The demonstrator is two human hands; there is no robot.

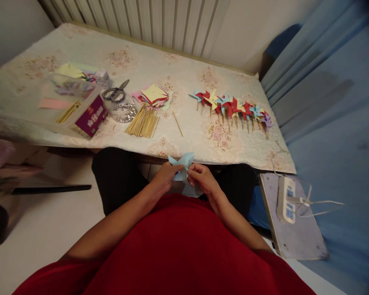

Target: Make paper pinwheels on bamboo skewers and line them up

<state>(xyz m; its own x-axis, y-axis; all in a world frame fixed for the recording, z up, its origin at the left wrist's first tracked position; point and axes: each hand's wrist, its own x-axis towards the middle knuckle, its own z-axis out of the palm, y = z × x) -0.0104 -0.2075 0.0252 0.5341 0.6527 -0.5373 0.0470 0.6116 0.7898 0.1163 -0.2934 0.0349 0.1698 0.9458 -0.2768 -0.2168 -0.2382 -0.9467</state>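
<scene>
A light blue paper pinwheel [184, 159] is held between my two hands, just off the near edge of the table. My left hand [167, 175] pinches it from the left, thumb across the paper. The fingers of my right hand [202, 177] are closed at its right side, close to the middle; whether they hold a small pin there I cannot make out. Ahead on the cloth lie a single stick [177, 123], a bundle of thin sticks [143, 122] and a stack of cut coloured paper squares [153, 95].
Finished pinwheels [232, 107] lie in a row at right. Left are scissors [116, 93], a bag of metal pins [123, 111] and a plastic box [90, 116] with sticks. A power strip [286, 200] with cables rests on a board [304, 241] beside my right knee.
</scene>
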